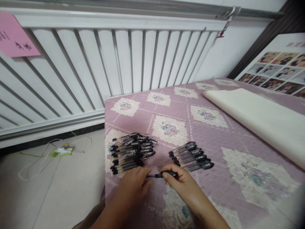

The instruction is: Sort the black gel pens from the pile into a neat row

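Note:
Both hands meet over a purple floral bedspread [214, 140] and hold one black pen [159, 175] between them. My left hand [134, 184] is curled round the pen's thin left end. My right hand [177, 181] pinches its black cap end. Just beyond my left hand lies a heap of several black pens [132, 151]. Just beyond my right hand, a smaller row of several pens [192, 156] lies side by side.
A roll of white paper [257, 117] lies across the bed's right side. A sheet of photos [276, 68] leans at the far right. A white radiator [107, 60] with a pink note [14, 36] lines the wall. A green power strip [62, 151] with cables lies on the floor.

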The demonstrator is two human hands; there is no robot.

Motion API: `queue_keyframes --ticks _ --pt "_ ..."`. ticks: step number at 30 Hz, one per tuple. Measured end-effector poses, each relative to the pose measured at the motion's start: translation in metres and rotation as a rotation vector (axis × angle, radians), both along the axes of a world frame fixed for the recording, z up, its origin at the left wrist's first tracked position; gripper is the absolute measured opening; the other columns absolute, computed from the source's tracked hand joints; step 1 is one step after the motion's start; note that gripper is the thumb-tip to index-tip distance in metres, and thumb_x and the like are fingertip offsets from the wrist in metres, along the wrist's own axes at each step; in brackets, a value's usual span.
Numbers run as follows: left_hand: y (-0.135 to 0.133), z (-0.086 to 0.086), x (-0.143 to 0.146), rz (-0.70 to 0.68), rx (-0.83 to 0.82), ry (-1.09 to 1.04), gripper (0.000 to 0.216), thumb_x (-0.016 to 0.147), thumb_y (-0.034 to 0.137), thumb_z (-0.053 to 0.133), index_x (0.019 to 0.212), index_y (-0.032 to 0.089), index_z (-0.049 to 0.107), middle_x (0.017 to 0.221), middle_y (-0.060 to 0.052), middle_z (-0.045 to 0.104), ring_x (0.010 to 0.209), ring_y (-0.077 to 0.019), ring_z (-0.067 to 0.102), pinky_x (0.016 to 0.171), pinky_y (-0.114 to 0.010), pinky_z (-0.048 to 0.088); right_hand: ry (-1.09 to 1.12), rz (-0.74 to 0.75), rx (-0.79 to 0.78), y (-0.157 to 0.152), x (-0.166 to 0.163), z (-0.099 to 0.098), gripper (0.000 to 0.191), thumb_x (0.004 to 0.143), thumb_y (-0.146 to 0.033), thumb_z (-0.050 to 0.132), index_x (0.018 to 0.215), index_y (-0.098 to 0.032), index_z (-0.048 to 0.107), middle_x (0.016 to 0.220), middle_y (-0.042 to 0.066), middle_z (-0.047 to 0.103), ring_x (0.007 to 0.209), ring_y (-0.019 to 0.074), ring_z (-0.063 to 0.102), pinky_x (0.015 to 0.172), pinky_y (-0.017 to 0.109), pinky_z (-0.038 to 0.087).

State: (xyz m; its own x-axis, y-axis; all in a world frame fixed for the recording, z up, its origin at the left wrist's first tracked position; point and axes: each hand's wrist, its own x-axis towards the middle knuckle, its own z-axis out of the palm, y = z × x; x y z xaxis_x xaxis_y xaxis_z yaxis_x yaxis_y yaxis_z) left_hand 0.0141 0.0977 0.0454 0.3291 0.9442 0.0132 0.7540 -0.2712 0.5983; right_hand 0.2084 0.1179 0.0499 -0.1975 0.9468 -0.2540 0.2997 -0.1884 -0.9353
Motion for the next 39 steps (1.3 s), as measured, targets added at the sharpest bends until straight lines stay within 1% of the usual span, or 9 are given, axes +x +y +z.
queue_keyframes --ticks 3,7,11,14,18,25,32,37,39 --pt "0.002 0.003 -0.001 -0.033 -0.018 0.043 0.025 0.088 0.018 0.052 0.11 0.02 0.063 0.1 -0.006 0.067 0.092 -0.0233 0.062 0.082 -0.037 0.05 0.002 0.0 -0.006 0.001 0.003 0.002 0.016 0.078 -0.035 0.057 0.082 -0.02 0.064 0.057 -0.006 0.047 0.052 0.0103 0.041 0.049 0.022 0.03" --pt "0.002 0.003 0.003 -0.089 -0.034 0.099 0.023 0.089 0.016 0.051 0.106 0.021 0.065 0.096 -0.005 0.067 0.087 -0.023 0.063 0.077 -0.035 0.05 -0.005 0.052 -0.005 0.0 0.002 0.003 0.015 0.079 -0.033 0.056 0.081 -0.02 0.064 0.06 -0.005 0.049 0.055 0.0107 0.042 0.051 0.022 0.032" --pt "0.001 0.002 0.008 -0.092 -0.031 0.142 0.019 0.088 0.016 0.053 0.101 0.021 0.067 0.092 -0.005 0.068 0.086 -0.0237 0.063 0.076 -0.035 0.05 -0.004 0.111 -0.02 -0.003 -0.001 0.001 0.015 0.08 -0.032 0.055 0.082 -0.02 0.064 0.067 -0.004 0.053 0.059 0.0113 0.045 0.055 0.022 0.035" --pt "-0.001 0.002 0.008 -0.075 -0.011 0.154 0.018 0.088 0.016 0.053 0.097 0.02 0.067 0.09 -0.005 0.068 0.084 -0.0238 0.063 0.074 -0.035 0.05 0.006 0.107 -0.026 -0.004 -0.003 0.0 0.015 0.081 -0.032 0.055 0.085 -0.021 0.064 0.069 -0.004 0.053 0.06 0.0111 0.045 0.055 0.022 0.035" --pt "-0.003 0.0 0.007 -0.053 0.052 0.157 0.016 0.086 0.014 0.053 0.092 0.02 0.067 0.086 -0.004 0.067 0.078 -0.0229 0.063 0.069 -0.032 0.048 0.031 0.098 -0.03 -0.005 -0.005 -0.001 0.015 0.081 -0.032 0.056 0.085 -0.021 0.063 0.067 -0.004 0.052 0.06 0.0108 0.044 0.054 0.022 0.035" --pt "-0.003 -0.013 0.003 -0.039 0.246 0.117 0.017 0.086 0.014 0.049 0.08 0.021 0.063 0.076 -0.001 0.064 0.069 -0.0184 0.059 0.062 -0.027 0.043 0.037 0.093 -0.008 -0.004 -0.013 -0.003 0.014 0.081 -0.031 0.056 0.083 -0.02 0.063 0.062 -0.005 0.049 0.056 0.0099 0.043 0.052 0.022 0.034" --pt "-0.005 -0.016 0.006 -0.034 0.291 0.134 0.02 0.088 0.016 0.045 0.081 0.021 0.063 0.076 -0.002 0.064 0.069 -0.0178 0.059 0.063 -0.026 0.044 0.043 0.045 -0.019 -0.007 -0.012 -0.002 0.011 0.08 -0.03 0.057 0.081 -0.021 0.062 0.063 -0.005 0.053 0.057 0.0108 0.047 0.052 0.021 0.036" --pt "-0.009 -0.012 0.013 -0.049 0.269 0.099 0.018 0.089 0.019 0.047 0.092 0.022 0.064 0.083 -0.004 0.067 0.074 -0.0199 0.062 0.068 -0.03 0.049 0.058 -0.024 -0.039 -0.01 -0.004 0.005 0.02 0.079 -0.037 0.06 0.092 -0.023 0.057 0.069 -0.004 0.055 0.059 0.0116 0.049 0.053 0.022 0.037" --pt "-0.011 -0.01 0.017 -0.076 0.234 0.07 0.018 0.089 0.019 0.049 0.097 0.023 0.064 0.085 -0.003 0.067 0.075 -0.0197 0.063 0.069 -0.03 0.05 0.077 -0.03 -0.057 -0.011 0.002 0.007 0.021 0.079 -0.04 0.061 0.09 -0.023 0.056 0.068 -0.005 0.053 0.058 0.011 0.048 0.052 0.021 0.036"
